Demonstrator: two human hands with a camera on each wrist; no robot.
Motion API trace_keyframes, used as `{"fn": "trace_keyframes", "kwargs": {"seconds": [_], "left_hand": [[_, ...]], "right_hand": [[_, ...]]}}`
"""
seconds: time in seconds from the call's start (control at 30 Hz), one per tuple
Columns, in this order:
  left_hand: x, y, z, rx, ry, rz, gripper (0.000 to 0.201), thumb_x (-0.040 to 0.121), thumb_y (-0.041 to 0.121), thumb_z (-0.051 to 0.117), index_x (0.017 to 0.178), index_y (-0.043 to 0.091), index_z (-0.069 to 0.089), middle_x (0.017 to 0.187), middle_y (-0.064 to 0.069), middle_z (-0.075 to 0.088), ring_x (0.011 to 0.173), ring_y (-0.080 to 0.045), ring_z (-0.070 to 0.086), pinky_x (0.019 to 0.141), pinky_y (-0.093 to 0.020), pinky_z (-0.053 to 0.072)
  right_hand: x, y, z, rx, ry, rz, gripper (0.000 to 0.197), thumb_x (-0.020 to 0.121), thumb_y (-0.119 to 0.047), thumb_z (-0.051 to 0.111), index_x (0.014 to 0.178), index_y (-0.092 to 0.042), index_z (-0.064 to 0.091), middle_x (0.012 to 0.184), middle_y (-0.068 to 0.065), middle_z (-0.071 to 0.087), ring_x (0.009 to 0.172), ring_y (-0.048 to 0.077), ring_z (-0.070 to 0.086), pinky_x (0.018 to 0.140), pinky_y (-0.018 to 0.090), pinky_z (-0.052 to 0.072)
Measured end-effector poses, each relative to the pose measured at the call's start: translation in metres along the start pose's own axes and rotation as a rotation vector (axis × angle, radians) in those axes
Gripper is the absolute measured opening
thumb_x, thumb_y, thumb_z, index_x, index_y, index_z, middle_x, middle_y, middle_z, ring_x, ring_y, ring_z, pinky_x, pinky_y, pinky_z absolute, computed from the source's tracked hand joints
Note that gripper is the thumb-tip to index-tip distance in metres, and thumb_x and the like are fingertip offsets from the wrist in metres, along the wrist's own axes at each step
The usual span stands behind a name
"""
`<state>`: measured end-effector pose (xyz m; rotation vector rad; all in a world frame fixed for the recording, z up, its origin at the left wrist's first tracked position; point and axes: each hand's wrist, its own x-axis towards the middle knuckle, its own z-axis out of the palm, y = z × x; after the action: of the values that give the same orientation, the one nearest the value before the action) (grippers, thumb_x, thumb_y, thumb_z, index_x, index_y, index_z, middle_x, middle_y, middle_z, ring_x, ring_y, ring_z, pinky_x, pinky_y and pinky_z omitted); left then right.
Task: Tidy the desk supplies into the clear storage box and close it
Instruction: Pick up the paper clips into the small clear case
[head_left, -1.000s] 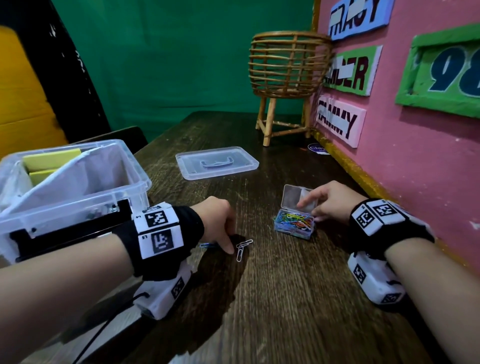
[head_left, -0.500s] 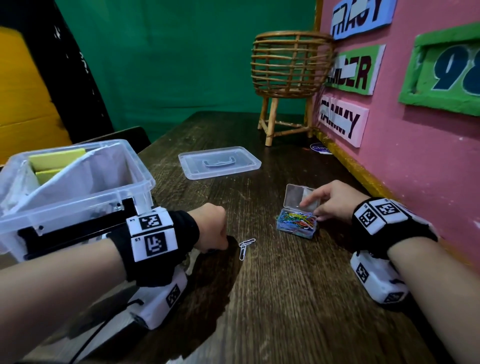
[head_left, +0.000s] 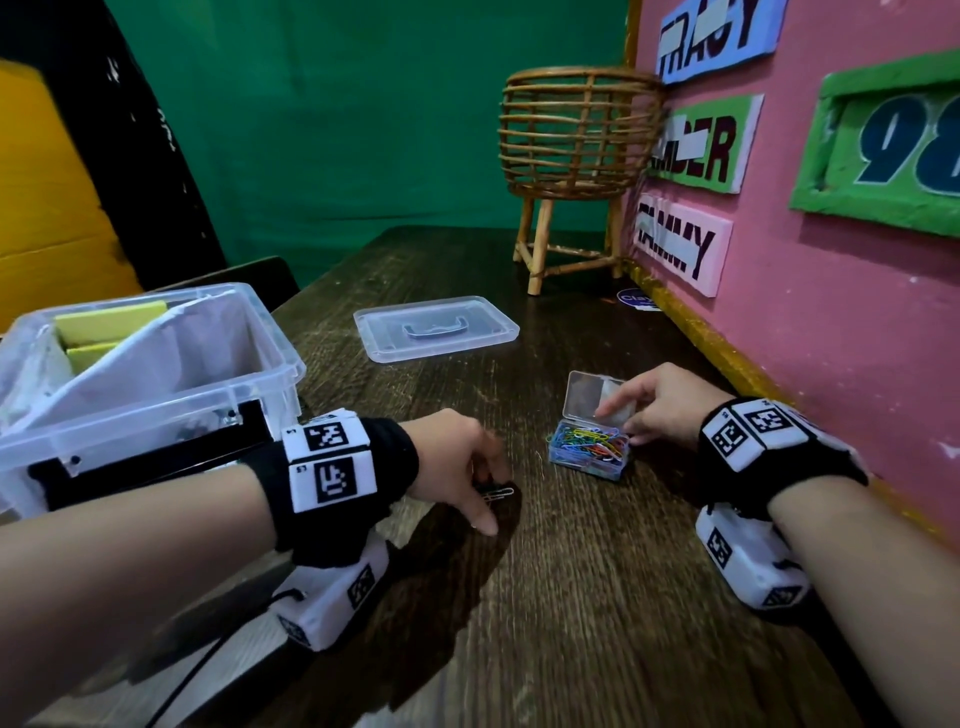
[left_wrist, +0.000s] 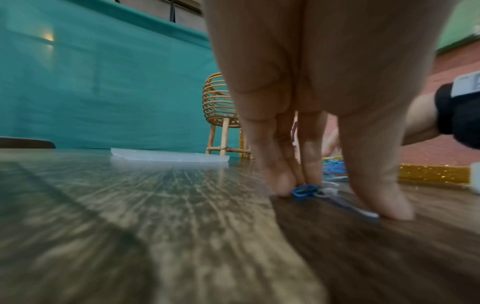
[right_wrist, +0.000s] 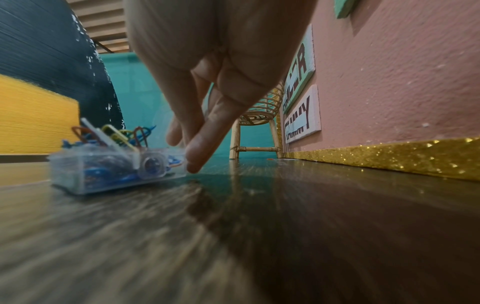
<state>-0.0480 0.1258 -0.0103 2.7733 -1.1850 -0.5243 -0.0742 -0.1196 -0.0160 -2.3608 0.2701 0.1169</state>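
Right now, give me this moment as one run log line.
phase: gathering loose paper clips | left hand: touching them | right hand: touching open paper clip case | clear storage box: lid off

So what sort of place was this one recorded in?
Probably a classroom or children's activity room: handmade name plaques such as TAMMY on a pink wall with a gold glitter border, a green cloth backdrop, and a wooden desk holding a box of coloured paper clips.
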Motion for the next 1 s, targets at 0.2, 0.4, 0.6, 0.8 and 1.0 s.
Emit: {"fn": "trace_keyframes", "kwargs": {"seconds": [0.2, 0.4, 0.6, 0.8, 1.0], "left_hand": [[0.002, -0.008, -0.001, -0.126, 0.052, 0.006, 0.025, 0.072, 0.022, 0.079, 0.096, 0.02, 0.072, 0.082, 0.007, 0.067, 0.078, -0.006, 0.059, 0.077, -0.019, 0.047], [0.008, -0.005, -0.001, -0.159, 0.011, -0.009, 0.015, 0.08, 0.019, 0.071, 0.095, 0.015, 0.071, 0.07, 0.006, 0.064, 0.053, -0.002, 0.058, 0.067, -0.016, 0.049], [0.015, -0.004, -0.003, -0.025, -0.097, 0.007, 0.018, 0.088, 0.023, 0.062, 0.102, 0.013, 0.067, 0.08, 0.001, 0.062, 0.05, -0.002, 0.054, 0.056, -0.013, 0.043], [0.012, -0.004, -0.008, -0.123, -0.01, 0.154, 0.018, 0.08, 0.024, 0.071, 0.097, 0.019, 0.07, 0.077, 0.016, 0.061, 0.069, 0.005, 0.054, 0.067, -0.004, 0.039], [0.015, -0.003, -0.001, -0.133, -0.012, 0.162, 0.028, 0.069, 0.025, 0.081, 0.095, 0.022, 0.074, 0.065, 0.023, 0.06, 0.06, 0.013, 0.055, 0.062, 0.002, 0.038]], "right_hand": [[0.001, 0.0, 0.0, 0.003, -0.001, -0.004, 0.04, 0.079, 0.012, 0.059, 0.079, -0.027, 0.07, 0.113, 0.009, 0.056, 0.094, 0.024, 0.063, 0.085, 0.034, 0.056], [-0.001, 0.0, 0.0, -0.008, -0.003, -0.028, 0.041, 0.079, 0.013, 0.059, 0.079, -0.027, 0.069, 0.108, 0.01, 0.059, 0.092, 0.024, 0.063, 0.081, 0.03, 0.056], [-0.002, -0.001, 0.0, -0.007, -0.006, -0.005, 0.038, 0.08, 0.013, 0.058, 0.086, -0.023, 0.07, 0.106, 0.008, 0.057, 0.085, 0.018, 0.061, 0.077, 0.026, 0.056], [-0.001, -0.002, 0.0, -0.028, -0.001, 0.003, 0.037, 0.08, 0.012, 0.058, 0.089, -0.021, 0.071, 0.114, 0.01, 0.056, 0.088, 0.021, 0.063, 0.078, 0.027, 0.057], [-0.004, -0.003, -0.002, -0.106, 0.023, -0.041, 0.038, 0.079, 0.007, 0.061, 0.096, -0.026, 0.072, 0.114, 0.002, 0.058, 0.098, 0.021, 0.06, 0.088, 0.032, 0.052]]}}
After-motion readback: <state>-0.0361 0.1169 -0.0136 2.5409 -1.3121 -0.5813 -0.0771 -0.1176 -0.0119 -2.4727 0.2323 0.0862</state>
